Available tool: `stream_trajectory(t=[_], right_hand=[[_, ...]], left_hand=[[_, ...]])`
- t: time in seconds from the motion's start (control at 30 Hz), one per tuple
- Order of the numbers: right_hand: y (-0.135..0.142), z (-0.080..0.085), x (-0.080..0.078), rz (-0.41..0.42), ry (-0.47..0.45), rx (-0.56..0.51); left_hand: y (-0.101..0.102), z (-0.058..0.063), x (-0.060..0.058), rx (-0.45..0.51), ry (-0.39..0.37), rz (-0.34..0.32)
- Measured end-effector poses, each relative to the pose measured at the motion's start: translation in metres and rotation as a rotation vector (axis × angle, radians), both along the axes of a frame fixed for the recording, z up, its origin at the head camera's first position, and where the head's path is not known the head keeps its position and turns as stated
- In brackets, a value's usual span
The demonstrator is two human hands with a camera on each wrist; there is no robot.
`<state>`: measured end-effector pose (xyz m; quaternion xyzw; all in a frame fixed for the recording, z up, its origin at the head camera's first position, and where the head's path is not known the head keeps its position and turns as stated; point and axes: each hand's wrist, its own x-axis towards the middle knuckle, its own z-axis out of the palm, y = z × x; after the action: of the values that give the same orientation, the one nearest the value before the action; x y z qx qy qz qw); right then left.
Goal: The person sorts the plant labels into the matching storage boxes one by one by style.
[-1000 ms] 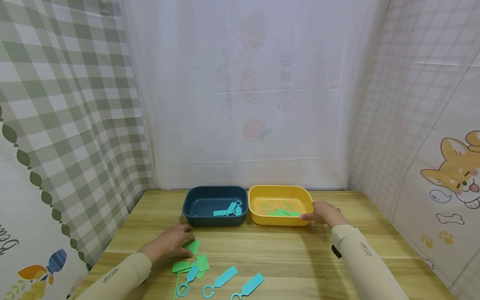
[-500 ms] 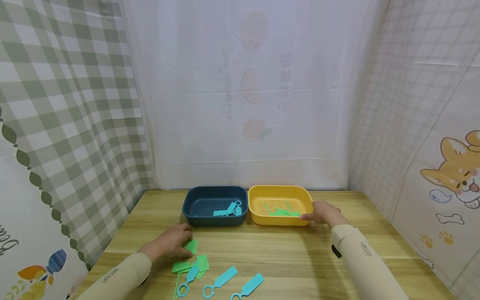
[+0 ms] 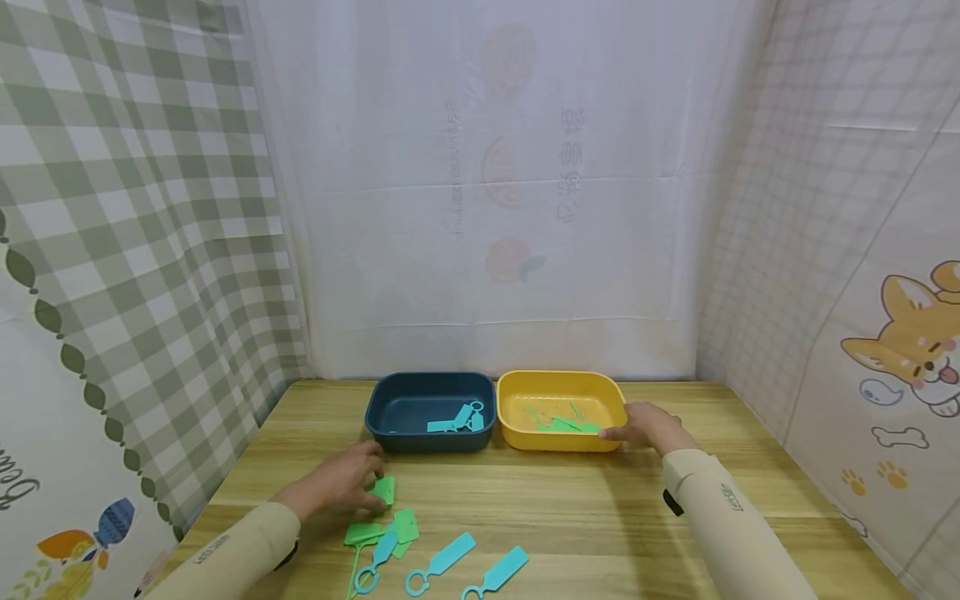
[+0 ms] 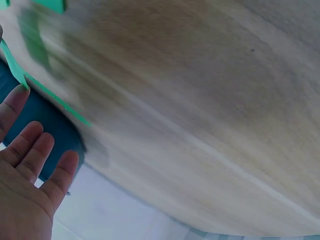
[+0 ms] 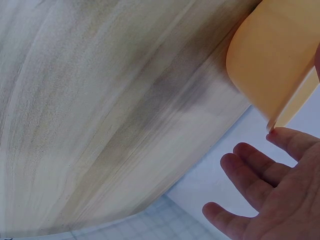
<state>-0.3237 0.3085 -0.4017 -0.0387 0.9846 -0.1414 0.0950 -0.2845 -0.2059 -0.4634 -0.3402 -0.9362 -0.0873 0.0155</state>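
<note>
My left hand (image 3: 339, 485) is low over the table in front of the dark blue bin, pinching a green plastic tag (image 3: 385, 490) between thumb and index finger. In the left wrist view the tag's thin tail (image 4: 60, 101) sticks out past the index fingertip, and the other fingers are spread loosely. At the right end of the yellow bin (image 3: 558, 443), my right hand (image 3: 651, 427) grips the rim with thumb and index finger. Its other fingers stand free in the right wrist view. Green tags (image 3: 406, 525) and blue ring-ended tags (image 3: 452, 552) lie near the table's front.
The dark blue bin (image 3: 431, 444) stands beside the yellow one at the back and holds several blue tags (image 3: 456, 420). Green tags (image 3: 564, 425) lie inside the yellow bin. A white curtain (image 3: 495, 250) hangs behind, and patterned cloth closes both sides.
The green tag in my left hand has turned slightly between the fingertips, and that hand has shifted a little left. The right hand and both bins have stayed put.
</note>
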Motion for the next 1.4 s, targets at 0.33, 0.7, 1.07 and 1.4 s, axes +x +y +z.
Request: stream_trajectory(t=[0.33, 0.7, 1.07, 1.4], right_hand=[[0.001, -0.001, -0.001, 0.0, -0.006, 0.011], [0.002, -0.001, -0.002, -0.004, -0.02, 0.018], [0.001, 0.0, 0.0, -0.007, -0.016, 0.01], [0.001, -0.001, 0.0, 0.003, -0.004, 0.003]], left_hand=[[0.016, 0.016, 0.003, 0.013, 0.021, -0.066], [0.04, 0.035, -0.003, 0.045, 0.048, -0.066], [0.073, 0.052, -0.023, -0.007, 0.084, -0.024], [0.106, 0.056, -0.041, -0.024, 0.071, 0.004]])
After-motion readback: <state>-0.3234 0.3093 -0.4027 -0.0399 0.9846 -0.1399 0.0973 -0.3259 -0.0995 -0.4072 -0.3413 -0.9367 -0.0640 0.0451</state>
